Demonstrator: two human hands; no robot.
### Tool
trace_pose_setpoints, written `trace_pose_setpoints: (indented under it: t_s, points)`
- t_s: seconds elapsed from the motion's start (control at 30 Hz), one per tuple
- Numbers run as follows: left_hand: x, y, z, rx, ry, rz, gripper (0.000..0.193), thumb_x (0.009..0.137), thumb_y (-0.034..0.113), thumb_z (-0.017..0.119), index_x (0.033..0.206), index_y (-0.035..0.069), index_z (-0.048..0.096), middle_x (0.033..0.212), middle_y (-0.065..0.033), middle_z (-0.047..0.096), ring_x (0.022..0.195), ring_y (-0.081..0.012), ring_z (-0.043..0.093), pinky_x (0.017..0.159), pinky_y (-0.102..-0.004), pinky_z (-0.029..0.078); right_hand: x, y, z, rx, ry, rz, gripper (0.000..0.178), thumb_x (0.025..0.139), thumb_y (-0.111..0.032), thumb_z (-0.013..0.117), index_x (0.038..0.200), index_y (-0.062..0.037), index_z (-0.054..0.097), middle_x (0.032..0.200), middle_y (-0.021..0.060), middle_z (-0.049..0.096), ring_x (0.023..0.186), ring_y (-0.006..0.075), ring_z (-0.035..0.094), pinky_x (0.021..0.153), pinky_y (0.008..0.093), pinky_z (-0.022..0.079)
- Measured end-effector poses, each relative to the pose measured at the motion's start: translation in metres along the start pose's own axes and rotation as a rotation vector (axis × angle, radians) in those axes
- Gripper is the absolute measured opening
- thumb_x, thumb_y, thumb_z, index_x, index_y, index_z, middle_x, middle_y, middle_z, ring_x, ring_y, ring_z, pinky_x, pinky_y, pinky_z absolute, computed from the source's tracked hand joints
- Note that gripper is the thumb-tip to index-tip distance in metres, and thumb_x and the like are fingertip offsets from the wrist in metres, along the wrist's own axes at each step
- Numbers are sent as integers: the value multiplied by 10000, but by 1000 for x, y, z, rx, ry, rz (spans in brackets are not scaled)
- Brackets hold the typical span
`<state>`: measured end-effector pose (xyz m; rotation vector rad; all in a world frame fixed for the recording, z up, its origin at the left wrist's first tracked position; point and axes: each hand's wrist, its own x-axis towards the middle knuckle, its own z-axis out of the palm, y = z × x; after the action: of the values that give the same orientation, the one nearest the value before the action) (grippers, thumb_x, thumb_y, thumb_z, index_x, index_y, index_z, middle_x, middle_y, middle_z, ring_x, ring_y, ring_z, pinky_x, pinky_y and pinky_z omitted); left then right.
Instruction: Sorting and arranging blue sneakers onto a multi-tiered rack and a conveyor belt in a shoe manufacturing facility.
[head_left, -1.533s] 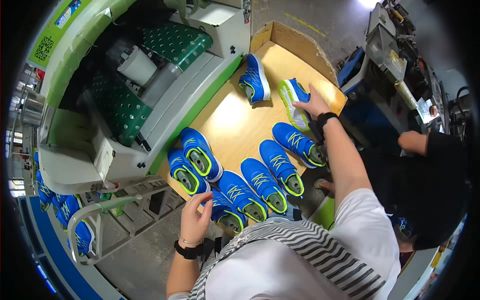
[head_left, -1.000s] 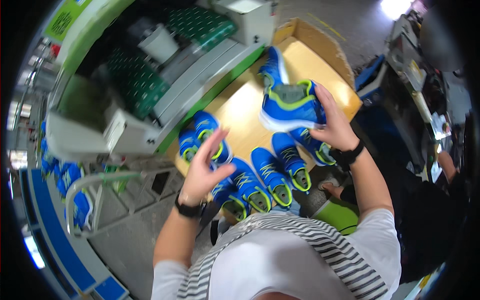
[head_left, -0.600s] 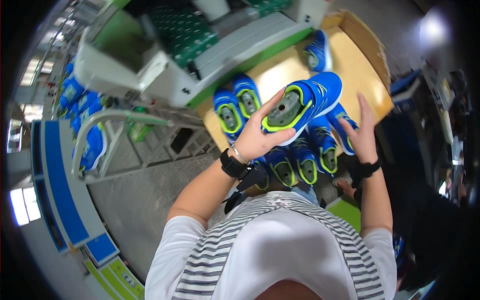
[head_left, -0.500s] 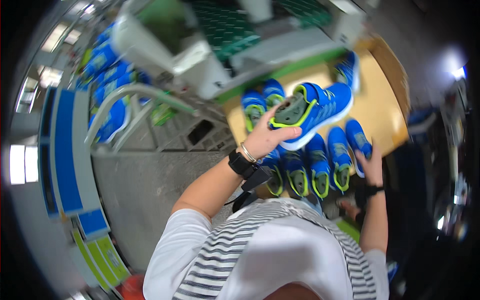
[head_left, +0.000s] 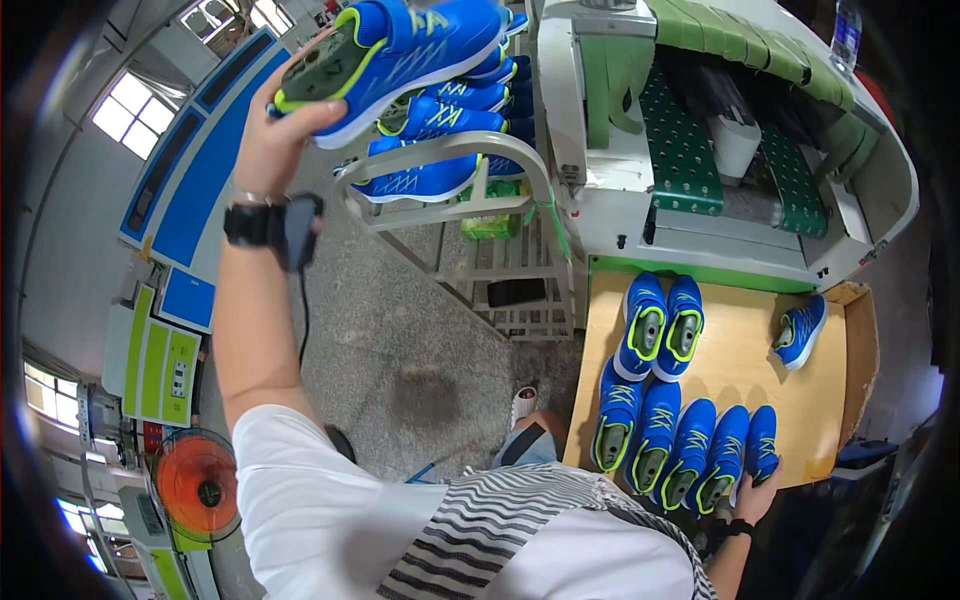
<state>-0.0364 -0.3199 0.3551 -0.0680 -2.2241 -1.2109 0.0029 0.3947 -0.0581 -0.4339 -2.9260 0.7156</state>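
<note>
High at the far left, my left hand (head_left: 278, 140) grips a blue sneaker (head_left: 435, 45) by its heel, thumb on the outside and fingers out of sight. The sneaker has a grey insole, lime lining and white sole, and hangs in front of the shoe rack. My right hand (head_left: 757, 490) is closed around the heel end of another blue sneaker (head_left: 763, 432), at the right end of a row on the tan table (head_left: 745, 365). Several matching sneakers (head_left: 690, 445) stand left of it. Behind them are a pair of sneakers (head_left: 640, 320) and, farther right, a lone sneaker (head_left: 800, 330).
A grey metal rack (head_left: 455, 150) holds several blue sneakers (head_left: 425, 180) at the left. Beyond the table stands a white machine (head_left: 610, 215) with a perforated green conveyor belt (head_left: 685, 180). A cardboard side (head_left: 858, 335) bounds the table's right. An orange fan (head_left: 195, 485) stands far left.
My left hand has carried its sneaker from above the table leftward and up to the rack. My view has swung left; my right hand still holds the sneaker at the row's end.
</note>
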Motion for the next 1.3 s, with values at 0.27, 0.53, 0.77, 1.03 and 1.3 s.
trace_pose_setpoints:
  t_s: [0.27,0.53,0.77,1.03,1.3]
  points:
    - [40,-90,-66,219,-317,-216,664,657,-5,731,1303,124,646,1384,-87,579,1286,-211,518,1121,-350,367,3,21,7,11,24,-25,777,754,2,734,1459,-48,411,1413,206,516,1298,386,491,1093,406,374]
    - [22,-122,-58,-19,-340,-258,697,821,131,674,1460,11,424,1462,-146,458,1358,-265,428,1144,-376,321,-8,11,-5,-85,20,90,731,777,-115,738,1440,-30,441,1354,234,561,1257,396,530,1064,421,419]
    - [20,-82,-50,584,285,26,384,1017,235,579,1333,17,580,1365,-117,575,1240,-207,539,1065,-332,398,-1,-20,-6,-48,67,104,766,742,-151,787,1430,-120,453,1260,218,618,1154,406,590,978,449,484]
    - [-32,-7,253,289,-402,617,384,839,-86,591,1210,11,614,1312,-146,594,1248,-292,541,1070,-393,392,-22,-7,-21,119,49,197,821,713,-233,852,1420,-90,461,1191,242,642,1115,400,615,950,435,492]
    - [-103,-56,473,-317,-876,-213,362,926,150,673,1252,12,600,1190,-105,611,1079,-177,599,951,-307,472,-34,9,8,316,164,141,710,763,-181,814,1377,-39,488,1264,191,579,1183,376,520,1023,433,424]
